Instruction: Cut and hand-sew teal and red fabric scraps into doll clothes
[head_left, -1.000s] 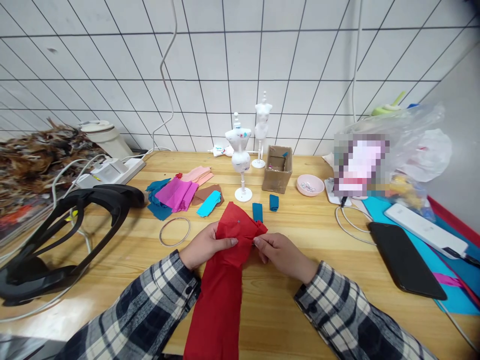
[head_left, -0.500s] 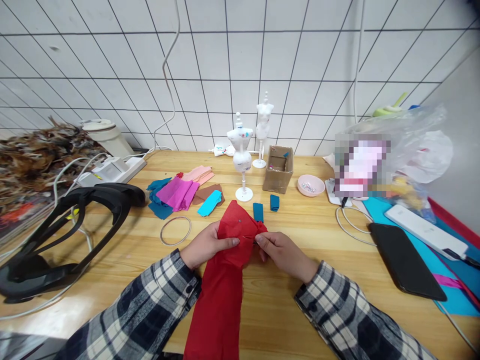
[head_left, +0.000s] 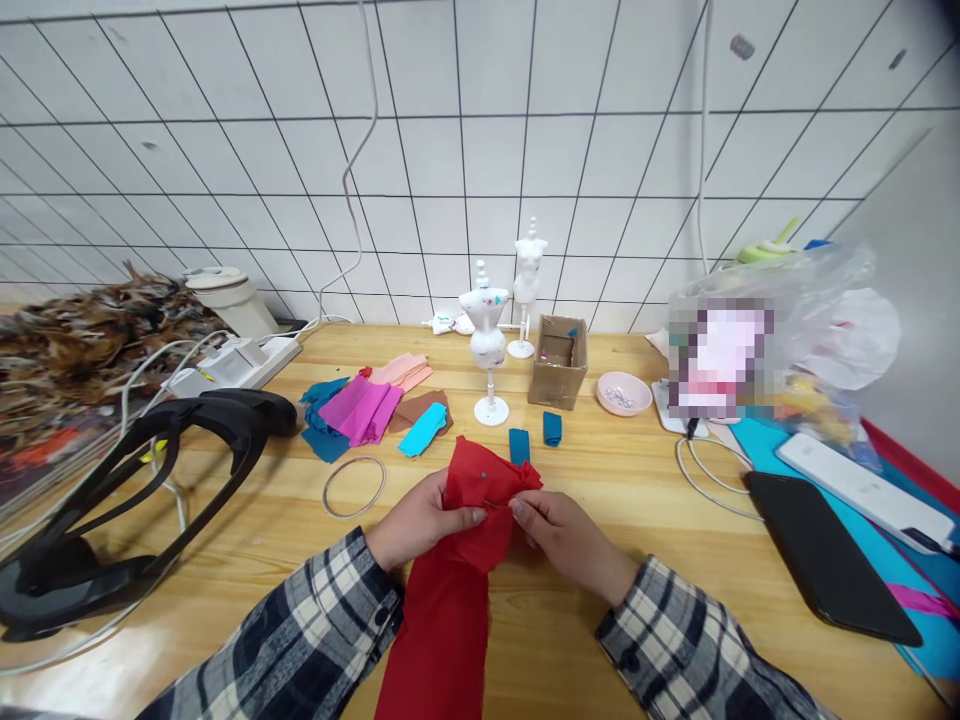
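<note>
We find the red cloth [head_left: 442, 640] in both hands above the table [head_left: 547, 660], its long end running down toward the near edge. The left hand [head_left: 412, 522] has its thumb pressed on top, clamping the upper part against the fingers beneath. On the right hand [head_left: 566, 538], thumb and forefinger are together, pinching the cloth at its ruffled right corner.

As to progress, we note the upper end folded over and bunched at that corner; the lower length shows no such gathers. A small dark dot [head_left: 484, 475] sits near the top — whether pin or bead, we cannot tell. We judge the work partly done, confined to the upper end, with the cloth off both mannequins. How much is left, we cannot establish.

Along the back edge we record a rear mannequin [head_left: 528, 275] and a cardboard box [head_left: 556, 388], with a front mannequin [head_left: 487, 345] nearer us. Two small blue pieces [head_left: 519, 447] lie just beyond the cloth; a thin ring [head_left: 324, 492] lies to the left — untouched by either hand.
</note>
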